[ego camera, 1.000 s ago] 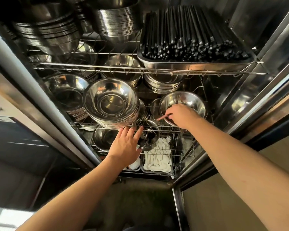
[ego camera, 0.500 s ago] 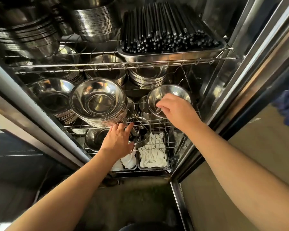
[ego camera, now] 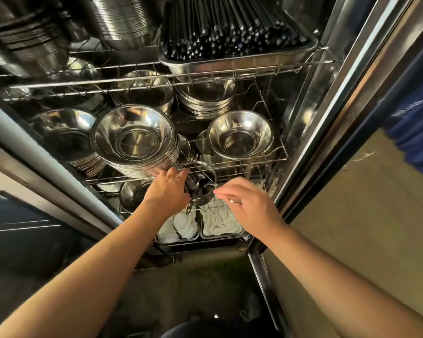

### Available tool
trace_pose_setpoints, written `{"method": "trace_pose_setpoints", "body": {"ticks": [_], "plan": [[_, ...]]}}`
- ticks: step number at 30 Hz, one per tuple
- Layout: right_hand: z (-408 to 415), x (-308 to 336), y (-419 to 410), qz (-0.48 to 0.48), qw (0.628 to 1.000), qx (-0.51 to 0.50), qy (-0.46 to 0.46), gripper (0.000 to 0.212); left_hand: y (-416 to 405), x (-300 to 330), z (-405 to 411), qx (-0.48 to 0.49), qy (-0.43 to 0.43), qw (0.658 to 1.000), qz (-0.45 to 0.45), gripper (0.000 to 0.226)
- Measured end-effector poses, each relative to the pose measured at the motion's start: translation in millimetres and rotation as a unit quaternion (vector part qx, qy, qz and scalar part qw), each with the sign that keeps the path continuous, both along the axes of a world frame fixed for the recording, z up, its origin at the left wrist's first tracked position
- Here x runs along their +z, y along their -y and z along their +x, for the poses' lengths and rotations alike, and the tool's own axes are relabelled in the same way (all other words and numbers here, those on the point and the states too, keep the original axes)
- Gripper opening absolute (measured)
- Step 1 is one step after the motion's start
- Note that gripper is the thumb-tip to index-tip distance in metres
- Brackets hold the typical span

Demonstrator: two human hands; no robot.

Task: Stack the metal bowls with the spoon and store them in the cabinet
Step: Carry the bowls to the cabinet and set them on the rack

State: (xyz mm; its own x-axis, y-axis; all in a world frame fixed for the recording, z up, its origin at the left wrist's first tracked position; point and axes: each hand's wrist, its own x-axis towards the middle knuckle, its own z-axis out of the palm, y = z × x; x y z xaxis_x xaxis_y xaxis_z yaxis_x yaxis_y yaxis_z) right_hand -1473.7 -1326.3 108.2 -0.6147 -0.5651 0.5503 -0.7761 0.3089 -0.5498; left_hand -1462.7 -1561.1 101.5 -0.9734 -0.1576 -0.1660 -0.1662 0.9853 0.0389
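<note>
The open cabinet holds wire shelves (ego camera: 232, 167) full of metal bowls. A tall stack of large bowls (ego camera: 134, 142) sits at the front of the middle shelf. A single smaller bowl (ego camera: 241, 136) stands to its right. My left hand (ego camera: 167, 191) reaches up with fingers spread, its fingertips against the shelf's front wire under the large stack. My right hand (ego camera: 250, 203) hovers below the shelf in front of the smaller bowl, fingers loosely curled, with nothing clearly in them. Between my hands, under the shelf, sits a small dark bowl (ego camera: 202, 189) with metal utensil handles (ego camera: 189, 208) sticking out.
A steel tray of black chopsticks (ego camera: 230, 28) fills the top shelf's right side, with more bowl stacks (ego camera: 122, 23) beside it. White plastic spoons lie in bins (ego camera: 220, 223) on the bottom shelf. The cabinet's steel door frame (ego camera: 327, 123) runs along the right.
My right hand has pulled back out of the smaller bowl and dropped below the shelf. My left hand has risen slightly to the shelf's front wire. The camera has shifted left.
</note>
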Motion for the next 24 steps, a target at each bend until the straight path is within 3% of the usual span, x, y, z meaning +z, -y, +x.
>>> {"method": "trace_pose_setpoints", "body": {"ticks": [3,16,24], "plan": [[-3,-27,3,0.029,0.997,0.016,0.064,0.039,2,-3,2,0.000,-0.008,1.000,-0.002,0.077],[-58,-100,38,0.130,0.968,-0.034,0.214,0.052,-2,-9,7,-0.001,-0.023,1.000,0.012,0.078],[-87,-132,63,0.200,0.959,-0.015,0.200,0.039,-9,-11,12,0.009,-0.040,0.999,0.006,0.079]]}}
